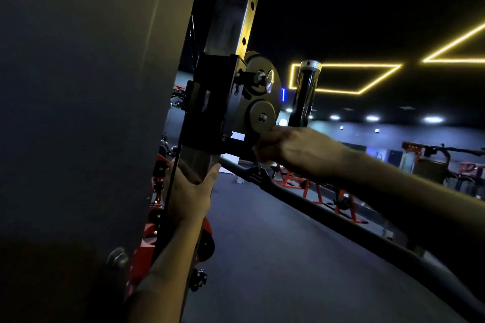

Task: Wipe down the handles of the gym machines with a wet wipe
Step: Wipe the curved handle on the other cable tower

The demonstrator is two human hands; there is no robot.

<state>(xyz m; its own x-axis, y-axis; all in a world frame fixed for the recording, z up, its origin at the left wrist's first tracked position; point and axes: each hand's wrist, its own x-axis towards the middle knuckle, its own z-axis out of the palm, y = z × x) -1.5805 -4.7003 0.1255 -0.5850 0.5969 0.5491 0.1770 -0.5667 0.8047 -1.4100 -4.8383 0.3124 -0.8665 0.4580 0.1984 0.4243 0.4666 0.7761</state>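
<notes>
**Two hands on the cable column, wipe barely visible**

Nearest the camera, filling the left of the frame, stands a dark flat panel (78, 113) of the machine. Just right of it, at lower centre, the left hand (187, 196) wraps the steel upright (231, 8), thumb on one side and fingers on the other, steadying it. At centre right, the right hand (291, 148) is curled against the underside of the pulley carriage (223, 102); a pale scrap at its fingertips may be the wet wipe (256, 156), though the dim light leaves this uncertain. The chrome-capped handle (305, 92) rises just above that hand, untouched.

Risks, as a judgement: the carriage rides on a pin-holed upright, so pressure near the adjustment knob could free it and let it slide onto the left hand below. Fingers working close to the pulley wheels and the thin black cable (170, 186) could be pinched. In such low light a patch of the handle could be missed.

Count: two hands, one upright, one carriage with two visible pulley discs, one upright handle, one long dark bar (328, 208) slanting toward the lower right, three holes in view on the upright.
</notes>
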